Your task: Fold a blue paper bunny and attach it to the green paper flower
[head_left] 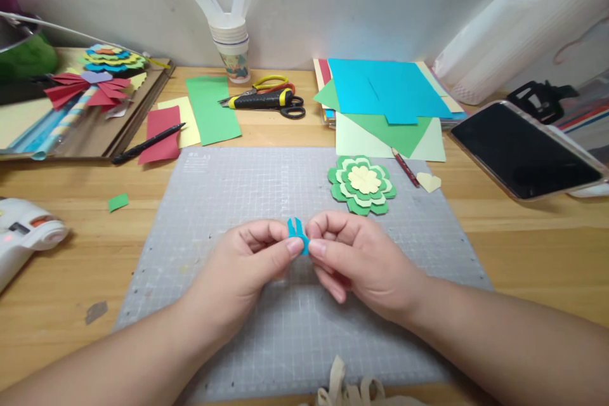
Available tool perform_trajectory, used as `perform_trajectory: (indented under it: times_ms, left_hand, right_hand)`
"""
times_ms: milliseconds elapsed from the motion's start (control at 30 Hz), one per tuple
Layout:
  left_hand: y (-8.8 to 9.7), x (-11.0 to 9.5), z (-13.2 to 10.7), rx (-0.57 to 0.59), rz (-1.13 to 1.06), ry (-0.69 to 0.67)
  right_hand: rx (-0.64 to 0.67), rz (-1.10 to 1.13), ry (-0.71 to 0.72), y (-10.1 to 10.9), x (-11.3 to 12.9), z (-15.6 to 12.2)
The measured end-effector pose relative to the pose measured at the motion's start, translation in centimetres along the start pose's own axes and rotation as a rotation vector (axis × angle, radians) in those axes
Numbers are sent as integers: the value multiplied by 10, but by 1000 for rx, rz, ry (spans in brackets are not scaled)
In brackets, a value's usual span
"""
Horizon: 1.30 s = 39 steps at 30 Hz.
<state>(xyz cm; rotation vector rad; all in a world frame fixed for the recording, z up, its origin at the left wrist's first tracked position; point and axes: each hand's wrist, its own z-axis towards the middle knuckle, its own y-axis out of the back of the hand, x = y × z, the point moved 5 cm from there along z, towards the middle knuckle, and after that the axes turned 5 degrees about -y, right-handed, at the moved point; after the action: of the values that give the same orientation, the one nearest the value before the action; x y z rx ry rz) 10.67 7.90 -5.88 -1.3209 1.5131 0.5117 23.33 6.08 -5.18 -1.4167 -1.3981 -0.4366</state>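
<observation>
Both hands meet over the middle of a grey cutting mat [228, 190]. My left hand [247, 266] and my right hand [352, 257] each pinch a small folded blue paper piece [297, 231] between thumb and fingers. The paper's two upper lobes stick up between the fingertips. Just behind, to the right, a layered green and cream paper flower [362, 184] lies on the mat.
Sheets of blue and green paper [390, 101], a red pencil [405, 167] and a cream paper heart [429, 182] lie at the back right. A phone [523, 149] sits far right. Scissors [273, 98], a paper cup [234, 51], a black pen [147, 144], paper crafts [95, 76] and a white glue gun [23, 235] lie left.
</observation>
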Motion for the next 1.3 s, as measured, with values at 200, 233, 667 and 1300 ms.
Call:
perform_trajectory:
  times_ms: [200, 233, 667, 1300]
  left_hand:
    - [0, -3, -1, 3, -15, -32]
    - [2, -6, -2, -43, 20, -83]
    - [7, -26, -8, -235, 355, -386]
    - [0, -23, -7, -151, 270, -349]
  right_hand:
    - [22, 63, 34, 0, 1, 0]
    - [-56, 19, 83, 3, 4, -1]
    - [-352, -357, 296, 2, 11, -22]
    - [-315, -250, 215, 4, 7, -15]
